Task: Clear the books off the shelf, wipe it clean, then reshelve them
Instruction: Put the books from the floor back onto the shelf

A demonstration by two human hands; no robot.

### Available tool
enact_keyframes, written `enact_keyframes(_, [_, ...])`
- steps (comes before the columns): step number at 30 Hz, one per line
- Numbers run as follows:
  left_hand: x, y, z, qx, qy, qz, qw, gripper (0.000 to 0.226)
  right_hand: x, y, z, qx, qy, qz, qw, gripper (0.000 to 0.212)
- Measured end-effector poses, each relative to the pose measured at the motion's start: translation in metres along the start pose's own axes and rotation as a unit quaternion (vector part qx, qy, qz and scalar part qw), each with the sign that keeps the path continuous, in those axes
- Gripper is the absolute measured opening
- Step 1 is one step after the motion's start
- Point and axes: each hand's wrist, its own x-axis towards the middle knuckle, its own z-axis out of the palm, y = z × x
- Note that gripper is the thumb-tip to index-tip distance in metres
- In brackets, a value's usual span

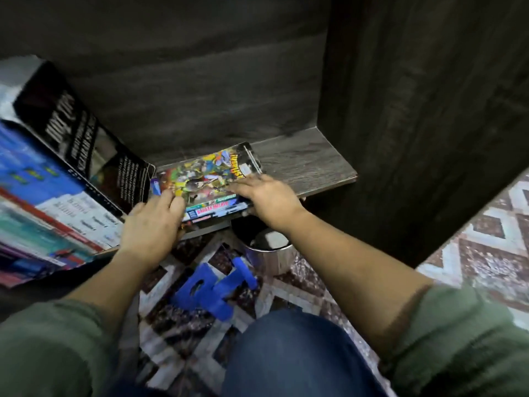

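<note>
**Both hands on the flat stack**

Left hand (151,222) curls over the near left corner of the stack of books (206,179), fingers bent onto the bright top cover. The right hand (263,196) lies over the near right edge with its fingers spread on the cover. Its thumb is hidden, so I cannot tell whether it pinches the stack or only presses on it.

The stack lies flat on the shelf (309,164), its near edge jutting slightly past the shelf front and sitting under both palms. The hands bracket it from the two near corners.

A black book (86,138) leans at a steep tilt just left of the stack, its lower corner touching or almost touching it. More books, among them a blue book (37,173), lean behind it.

The likeliest trouble is that black book. If the stack props it, sliding the stack could let the whole leaning row fall over. With an uneven grip, the glossy top cover could also skid off the books beneath.

Below the shelf edge stands a steel container (269,253), and a blue object (206,287) lies on the patterned carpet (486,239). A dropped book would land on either.
</note>
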Motion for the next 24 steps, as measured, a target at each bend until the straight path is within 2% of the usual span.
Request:
enact_keyframes(4, [0.011, -0.005, 0.008, 0.004, -0.002, -0.014, 1.0, 0.066, 0.012, 0.003, -0.001, -0.006, -0.032, 0.034, 0.999, 0.074])
enact_keyframes(8, [0.016, 0.005, 0.001, 0.022, -0.11, -0.064, 0.992, 0.083, 0.006, 0.003, -0.009, -0.006, -0.071, 0.04, 0.997, 0.077])
enact_keyframes(10, [0.019, 0.015, -0.009, 0.054, -0.182, -0.098, 0.977, 0.086, -0.01, 0.006, -0.006, -0.013, -0.04, 0.043, 0.998, 0.071])
enact_keyframes(12, [0.024, 0.034, -0.03, 0.114, -0.223, -0.108, 0.962, 0.09, -0.043, 0.015, 0.004, 0.006, 0.059, 0.051, 0.997, 0.064])
enact_keyframes(13, [0.028, 0.046, -0.041, 0.136, -0.209, -0.094, 0.964, 0.09, -0.066, 0.022, 0.011, 0.023, 0.111, 0.055, 0.992, 0.059])
enact_keyframes(15, [0.034, 0.079, -0.063, 0.105, -0.118, -0.024, 0.987, 0.078, -0.119, 0.038, 0.026, 0.072, 0.171, 0.072, 0.98, 0.046])
enact_keyframes(17, [0.042, 0.121, -0.083, -0.013, -0.023, 0.095, 0.995, 0.059, -0.177, 0.054, 0.041, 0.127, 0.137, 0.124, 0.975, 0.034])
enact_keyframes(19, [0.049, 0.17, -0.098, -0.101, 0.045, 0.248, 0.963, 0.047, -0.233, 0.068, 0.053, 0.163, 0.057, 0.215, 0.961, 0.039])
enact_keyframes(21, [0.056, 0.22, -0.104, -0.114, 0.112, 0.371, 0.915, 0.036, -0.286, 0.081, 0.067, 0.159, -0.013, 0.31, 0.937, 0.041])
enact_keyframes(24, [0.064, 0.286, -0.106, -0.109, 0.207, 0.464, 0.854, 0.01, -0.352, 0.1, 0.097, 0.117, -0.103, 0.415, 0.897, 0.027])
